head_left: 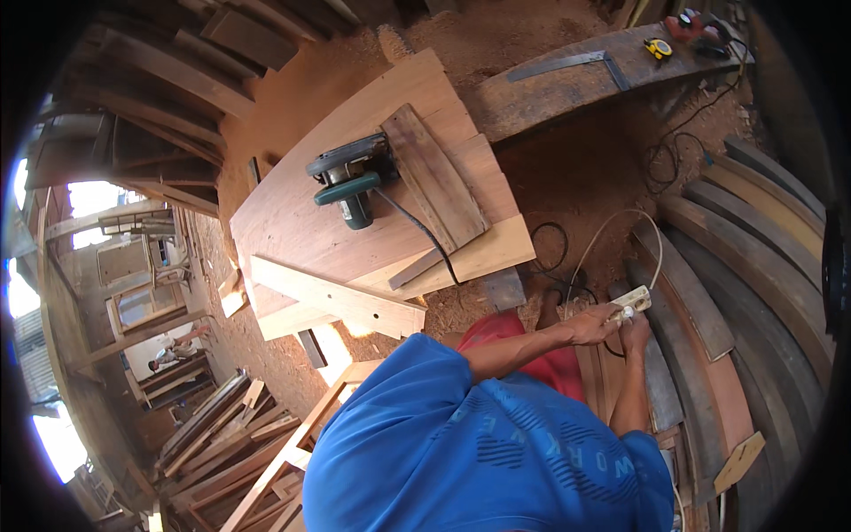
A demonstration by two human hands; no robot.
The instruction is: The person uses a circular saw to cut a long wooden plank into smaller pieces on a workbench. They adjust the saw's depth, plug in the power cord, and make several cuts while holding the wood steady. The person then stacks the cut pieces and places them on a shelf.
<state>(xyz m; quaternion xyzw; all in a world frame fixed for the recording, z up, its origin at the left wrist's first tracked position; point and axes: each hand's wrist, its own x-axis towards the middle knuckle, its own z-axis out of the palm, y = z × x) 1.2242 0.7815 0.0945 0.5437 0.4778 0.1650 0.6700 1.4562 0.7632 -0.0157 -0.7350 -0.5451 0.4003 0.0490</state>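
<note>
At the lower right, my left hand (592, 327) is closed on a white power strip (636, 299) with a pale cable looping up from it. My right hand (632, 335) is just beside it, fingers closed on a small white plug (627, 313) at the strip's side. A black cord hangs below the hands. On the plywood panel (301, 204) in front of me lie a green and black circular saw (356, 202), a darker board (427, 173) and a pale board with holes (337, 293).
A long bench (558, 93) holds a metal square (567, 62), a yellow tape measure (659, 49) and a red tool (683, 27). Stacked planks (753, 266) line the right, more timber (177, 89) the upper left. A wooden frame (292, 457) is near me. A person (164, 355) is far left.
</note>
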